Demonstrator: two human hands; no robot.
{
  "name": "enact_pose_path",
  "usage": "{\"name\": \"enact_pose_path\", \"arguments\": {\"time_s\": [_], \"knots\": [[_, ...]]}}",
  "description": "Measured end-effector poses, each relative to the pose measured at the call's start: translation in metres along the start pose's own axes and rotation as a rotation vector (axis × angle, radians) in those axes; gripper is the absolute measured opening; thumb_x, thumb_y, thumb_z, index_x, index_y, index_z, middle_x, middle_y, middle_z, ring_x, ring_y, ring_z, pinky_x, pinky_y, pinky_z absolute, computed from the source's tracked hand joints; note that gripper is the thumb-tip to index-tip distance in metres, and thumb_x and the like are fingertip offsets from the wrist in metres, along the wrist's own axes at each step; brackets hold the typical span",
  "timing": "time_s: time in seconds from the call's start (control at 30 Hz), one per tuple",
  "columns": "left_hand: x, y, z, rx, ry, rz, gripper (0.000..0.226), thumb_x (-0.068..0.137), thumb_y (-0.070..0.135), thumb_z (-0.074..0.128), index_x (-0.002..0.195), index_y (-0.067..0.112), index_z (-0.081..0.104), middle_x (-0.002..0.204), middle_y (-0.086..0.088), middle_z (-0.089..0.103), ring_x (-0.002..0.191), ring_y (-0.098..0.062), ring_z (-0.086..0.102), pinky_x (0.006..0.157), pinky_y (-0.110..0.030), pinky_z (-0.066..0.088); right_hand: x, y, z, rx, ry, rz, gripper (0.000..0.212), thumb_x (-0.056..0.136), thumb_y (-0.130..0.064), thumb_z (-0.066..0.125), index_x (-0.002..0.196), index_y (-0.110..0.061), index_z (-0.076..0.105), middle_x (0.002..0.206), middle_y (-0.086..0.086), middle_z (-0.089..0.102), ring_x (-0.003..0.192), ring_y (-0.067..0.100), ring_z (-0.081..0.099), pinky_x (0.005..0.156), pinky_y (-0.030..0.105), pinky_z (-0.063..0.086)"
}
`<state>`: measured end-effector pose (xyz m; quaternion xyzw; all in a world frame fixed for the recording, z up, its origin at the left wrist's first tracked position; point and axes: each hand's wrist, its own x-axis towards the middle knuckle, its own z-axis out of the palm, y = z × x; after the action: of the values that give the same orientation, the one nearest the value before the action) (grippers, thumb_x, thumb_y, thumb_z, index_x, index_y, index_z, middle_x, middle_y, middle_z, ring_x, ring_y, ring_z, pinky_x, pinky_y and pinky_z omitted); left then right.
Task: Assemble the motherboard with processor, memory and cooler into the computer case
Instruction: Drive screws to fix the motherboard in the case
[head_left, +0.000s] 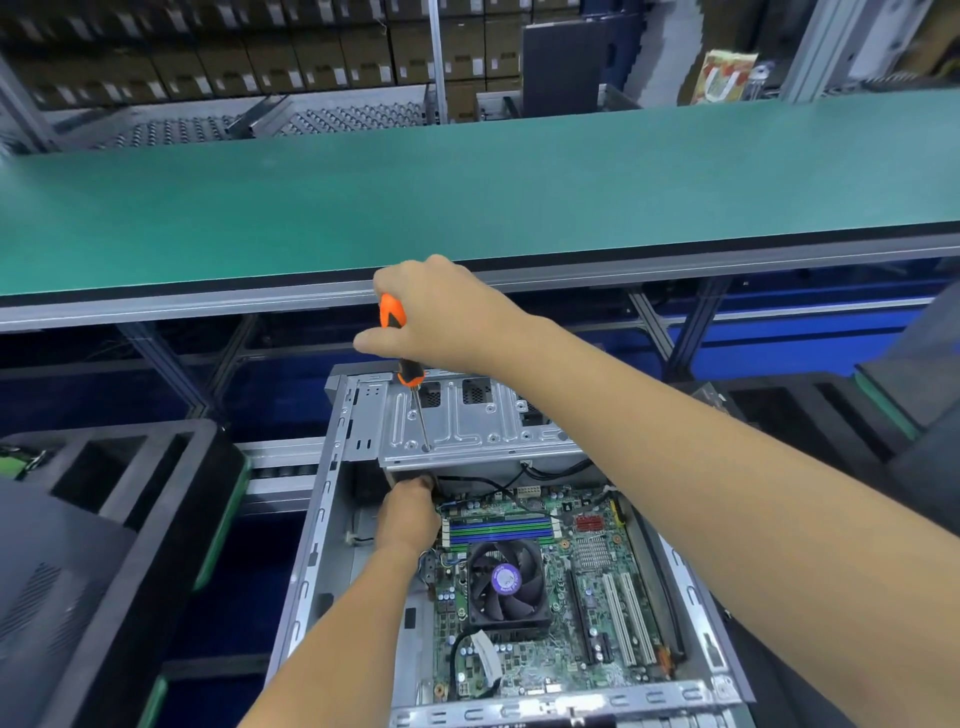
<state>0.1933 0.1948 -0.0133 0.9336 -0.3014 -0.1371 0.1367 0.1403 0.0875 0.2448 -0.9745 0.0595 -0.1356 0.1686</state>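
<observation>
The open grey computer case (322, 519) lies below me with the green motherboard (524, 665) inside it. On the board sit a black cooler fan (506, 579) with a purple label and blue and green memory slots (501, 530). My right hand (441, 312) grips an orange and black screwdriver (402, 348), held upright with its tip on a hole in the silver drive bracket (467, 426). My left hand (408, 512) reaches under the bracket's near left corner; its fingertips are hidden there.
A long green bench top (467, 192) on a grey metal frame runs across above the case. Black foam trays (130, 519) stand at the left and another dark tray (831, 410) at the right. Stacked cardboard boxes (260, 57) fill the far background.
</observation>
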Motion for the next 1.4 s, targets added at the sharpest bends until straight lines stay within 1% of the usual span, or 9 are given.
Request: {"name": "enact_pose_path", "arguments": {"time_s": [0.2, 0.33, 0.43, 0.67, 0.83, 1.1, 1.2, 1.27, 1.4], "knots": [[0.0, 0.001, 0.0, -0.01, 0.001, -0.004, 0.028, 0.081, -0.008, 0.048, 0.101, 0.005, 0.062, 0.099, -0.016, 0.066, 0.089, -0.033, 0.062, 0.069, -0.034, 0.049, -0.004, 0.001, -0.004, 0.183, -0.094, 0.042, 0.02, 0.084, -0.018, 0.06, 0.098, -0.009, 0.049, 0.086, 0.008, 0.06, 0.072, 0.024, 0.056, 0.058, 0.035, 0.045], [-0.001, 0.001, 0.0, -0.017, 0.004, -0.012, 0.028, 0.08, -0.009, 0.048, 0.101, 0.005, 0.062, 0.099, -0.015, 0.066, 0.089, -0.033, 0.062, 0.067, -0.032, 0.047, -0.006, -0.002, -0.01, 0.215, -0.139, -0.015, 0.025, 0.081, -0.002, 0.055, 0.103, -0.014, 0.055, 0.08, -0.005, 0.059, 0.086, 0.022, 0.058, 0.062, 0.028, 0.048], [-0.001, 0.001, 0.0, -0.007, 0.009, -0.009, 0.029, 0.08, -0.009, 0.049, 0.102, 0.005, 0.062, 0.098, -0.015, 0.067, 0.088, -0.032, 0.063, 0.067, -0.032, 0.048, -0.004, -0.002, -0.009, 0.119, -0.077, -0.026, 0.017, 0.08, -0.006, 0.063, 0.095, -0.014, 0.061, 0.083, -0.005, 0.06, 0.088, 0.019, 0.055, 0.059, 0.02, 0.043], [-0.001, 0.002, -0.001, -0.009, -0.004, -0.014, 0.022, 0.081, -0.007, 0.05, 0.096, 0.004, 0.06, 0.098, -0.015, 0.066, 0.087, -0.032, 0.062, 0.065, -0.031, 0.046, -0.01, -0.003, 0.003, 0.306, -0.051, 0.044, 0.038, 0.085, -0.033, 0.072, 0.101, -0.006, 0.051, 0.093, 0.006, 0.058, 0.078, 0.023, 0.061, 0.063, 0.034, 0.052], [0.0, 0.003, 0.0, -0.012, -0.002, -0.037, 0.023, 0.081, -0.008, 0.047, 0.095, 0.005, 0.06, 0.097, -0.014, 0.065, 0.087, -0.031, 0.061, 0.067, -0.032, 0.048, -0.007, -0.004, -0.001, 0.344, 0.098, 0.083, 0.034, 0.087, -0.034, 0.069, 0.092, -0.005, 0.053, 0.084, 0.008, 0.06, 0.076, 0.025, 0.065, 0.068, 0.041, 0.055], [-0.006, 0.008, -0.014, -0.045, -0.063, -0.069, 0.018, 0.083, -0.001, 0.047, 0.095, 0.007, 0.058, 0.096, -0.012, 0.064, 0.073, -0.026, 0.052, 0.062, -0.03, 0.045, -0.001, -0.003, -0.039, 0.421, 0.324, 0.02, 0.027, 0.092, -0.031, 0.064, 0.099, -0.013, 0.044, 0.082, 0.002, 0.058, 0.057, 0.018, 0.064, 0.049, 0.027, 0.053], [-0.011, 0.013, -0.034, -0.029, -0.094, -0.034, 0.017, 0.089, 0.014, 0.05, 0.072, 0.007, 0.049, 0.087, -0.011, 0.057, 0.075, -0.025, 0.053, 0.065, -0.029, 0.044, -0.003, -0.006, -0.046, 0.453, 0.392, 0.012, 0.03, 0.09, -0.031, 0.067, 0.097, -0.012, 0.044, 0.076, -0.001, 0.055, 0.053, 0.011, 0.06, 0.049, 0.016, 0.049], [-0.016, 0.017, -0.048, -0.078, -0.182, -0.009, 0.025, 0.091, 0.02, 0.052, 0.07, 0.007, 0.053, 0.084, -0.011, 0.061, 0.072, -0.023, 0.056, 0.066, -0.028, 0.048, -0.002, -0.01, -0.052, 0.385, 0.466, 0.024, 0.035, 0.09, -0.037, 0.067, 0.092, -0.009, 0.047, 0.072, -0.001, 0.05, 0.056, 0.009, 0.052, 0.05, 0.014, 0.044], [-0.034, 0.026, -0.079, -0.174, -0.55, 0.079, 0.024, 0.093, 0.025, 0.058, 0.08, 0.005, 0.059, 0.074, -0.009, 0.066, 0.053, -0.016, 0.064, 0.047, -0.021, 0.05, -0.002, -0.024, -0.064, 0.408, 0.542, -0.029, 0.039, 0.094, -0.041, 0.06, 0.086, -0.01, 0.04, 0.069, 0.004, 0.037, 0.058, 0.023, 0.05, 0.05, 0.032, 0.05]]}}
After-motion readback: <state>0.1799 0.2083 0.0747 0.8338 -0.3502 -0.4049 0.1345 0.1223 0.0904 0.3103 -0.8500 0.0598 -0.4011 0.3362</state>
